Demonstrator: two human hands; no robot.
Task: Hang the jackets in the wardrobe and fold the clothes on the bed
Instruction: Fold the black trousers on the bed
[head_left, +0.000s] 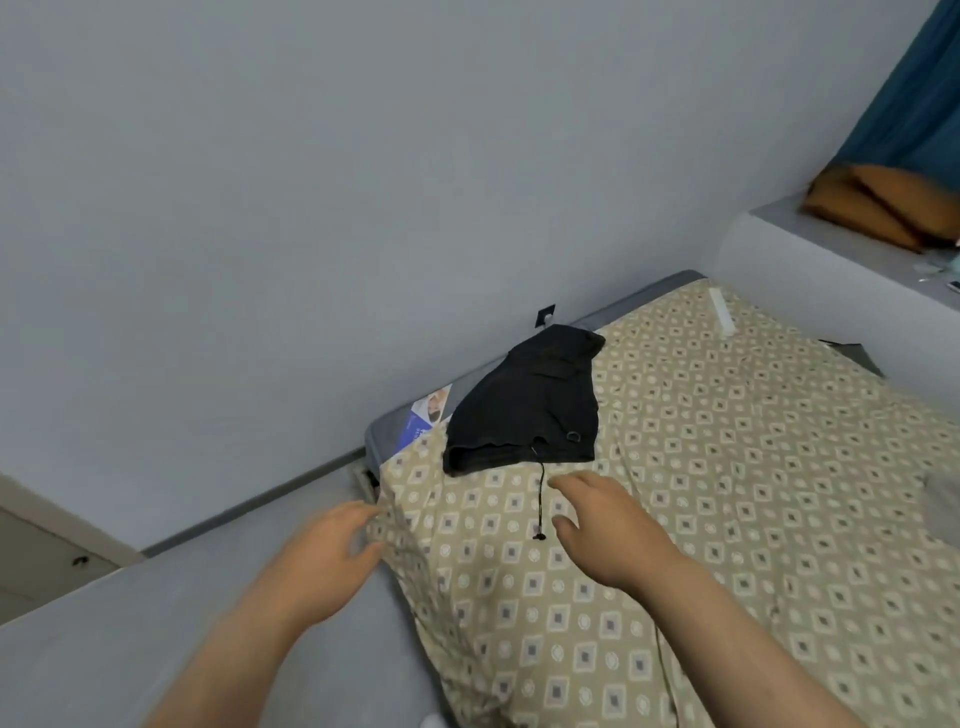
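A folded black garment (530, 402) with a dangling drawstring lies on the bed (727, 493), near the corner by the wall. The bed wears a beige sheet with a diamond pattern. My right hand (602, 525) hovers just below the garment, next to the drawstring's end, fingers apart and holding nothing. Over at the sheet's corner edge my left hand (332, 545) has its fingers spread, fingertips touching the fabric without holding it.
A grey mattress corner with a blue label (423, 418) shows beside the garment. A grey ledge (810, 260) at the right carries an orange folded cloth (878, 208), under a teal curtain (914, 93). A pale cupboard (47, 551) stands at the left. A grey cloth (943, 499) lies at the bed's right edge.
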